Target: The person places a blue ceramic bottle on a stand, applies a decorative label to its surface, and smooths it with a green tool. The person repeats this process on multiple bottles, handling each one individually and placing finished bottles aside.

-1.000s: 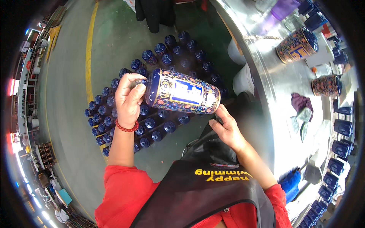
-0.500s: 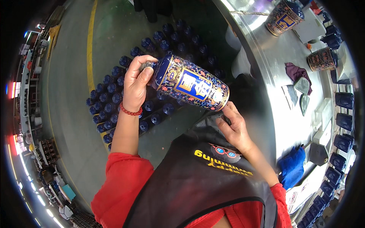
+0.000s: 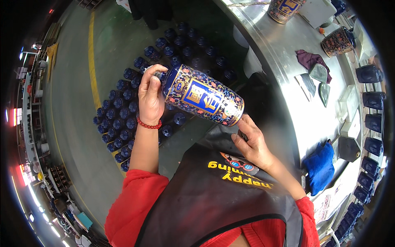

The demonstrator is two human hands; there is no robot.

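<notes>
A dark blue bottle (image 3: 204,98) with a colourful floral wrap and a blue, gold-edged label panel lies tilted in the air before me, its neck to the left. My left hand (image 3: 151,101) is closed round the narrow neck. At the lower right, my right hand (image 3: 256,142) is at the bottle's base, its index fingertip by the bottom edge. Between its thumb and curled fingers shows a small dark thing whose kind I cannot make out.
Many similar blue bottles (image 3: 119,113) stand in rows on the floor ahead. On the steel table (image 3: 284,99) at right are patterned bottles (image 3: 338,42), a purple cloth (image 3: 308,59), flat dark pieces (image 3: 324,94) and a blue cloth (image 3: 320,168). More blue bottles (image 3: 373,122) line its far side.
The bottle has turned slightly about its length, so the label panel faces me more fully, and has shifted a little down and left. Both hands keep their grip; the view has shifted slightly.
</notes>
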